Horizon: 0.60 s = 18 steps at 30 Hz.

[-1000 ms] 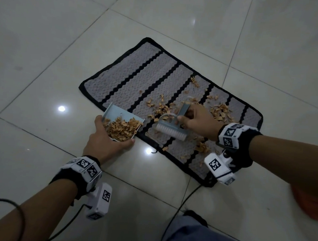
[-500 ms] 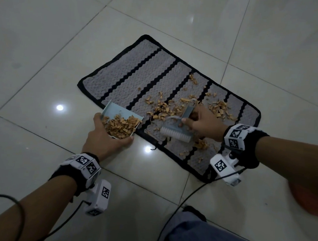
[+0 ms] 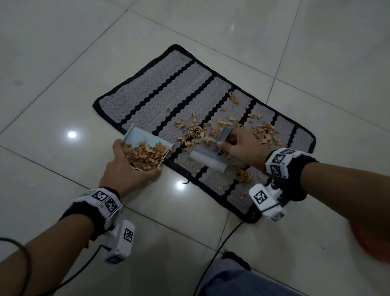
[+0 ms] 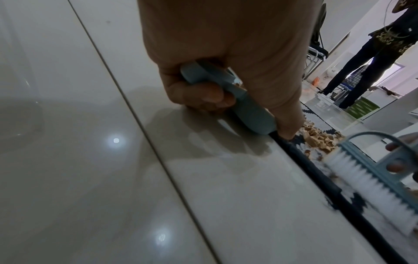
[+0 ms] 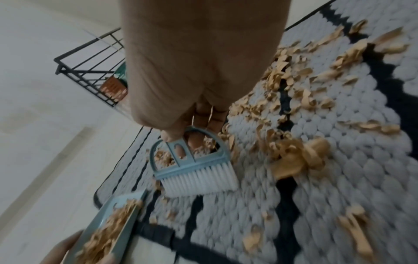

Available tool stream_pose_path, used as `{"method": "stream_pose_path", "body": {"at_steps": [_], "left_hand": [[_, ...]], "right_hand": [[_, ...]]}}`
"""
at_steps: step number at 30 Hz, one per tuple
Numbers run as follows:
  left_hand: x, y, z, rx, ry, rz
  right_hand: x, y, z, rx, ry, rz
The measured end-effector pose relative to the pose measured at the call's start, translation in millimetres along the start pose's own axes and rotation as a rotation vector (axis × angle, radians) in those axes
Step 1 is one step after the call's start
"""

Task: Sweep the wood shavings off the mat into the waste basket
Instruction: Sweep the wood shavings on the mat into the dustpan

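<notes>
Gripping the handle of a pale blue dustpan, the left hand had its fingers curled round it, as the left wrist view showed, with the thumb along the pan's near side. The dustpan was tilted at the near edge of the mat, its mouth toward the mat and its handle end over the tiled floor; a heap of wood shavings lay inside it. The mat, grey with black stripes and a black border, lay flat on the floor. Its left end was bare of shavings, while loose ones were scattered over its middle and right part, with a denser cluster toward the far right and a few near the right end of the near edge. A small blue brush with white bristles stood on the mat just right of the dustpan, bristles pointing toward the near edge. The right hand pinched the brush's handle between thumb and curled fingers. At the right edge of the head view, a blurred orange object sat on the floor; whether it was the waste basket could not be told. In the right wrist view a black wire rack stood beyond the mat.
</notes>
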<state>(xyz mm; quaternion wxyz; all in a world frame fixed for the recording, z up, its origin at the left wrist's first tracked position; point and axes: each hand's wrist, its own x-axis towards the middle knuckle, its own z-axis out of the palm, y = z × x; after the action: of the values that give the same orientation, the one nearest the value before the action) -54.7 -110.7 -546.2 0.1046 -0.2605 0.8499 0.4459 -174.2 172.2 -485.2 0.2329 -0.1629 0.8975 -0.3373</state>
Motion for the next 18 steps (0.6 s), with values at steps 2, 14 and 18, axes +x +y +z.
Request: {"method": "stream_pose_path", "body": {"at_steps": [2, 14, 18], "left_hand": [[0.4, 0.5, 0.2, 0.004, 0.000, -0.006], [2.0, -10.8, 0.3, 0.017, -0.007, -0.019], [3.6, -14.4, -1.6, 0.025, -0.019, -0.013]], "right_hand": [[6.5, -0.3, -10.8, 0.022, 0.068, 0.006], [37.1, -6.9, -13.2, -0.013, 0.050, -0.039], [36.6, -10.2, -20.1, 0.026, 0.086, -0.064]]}}
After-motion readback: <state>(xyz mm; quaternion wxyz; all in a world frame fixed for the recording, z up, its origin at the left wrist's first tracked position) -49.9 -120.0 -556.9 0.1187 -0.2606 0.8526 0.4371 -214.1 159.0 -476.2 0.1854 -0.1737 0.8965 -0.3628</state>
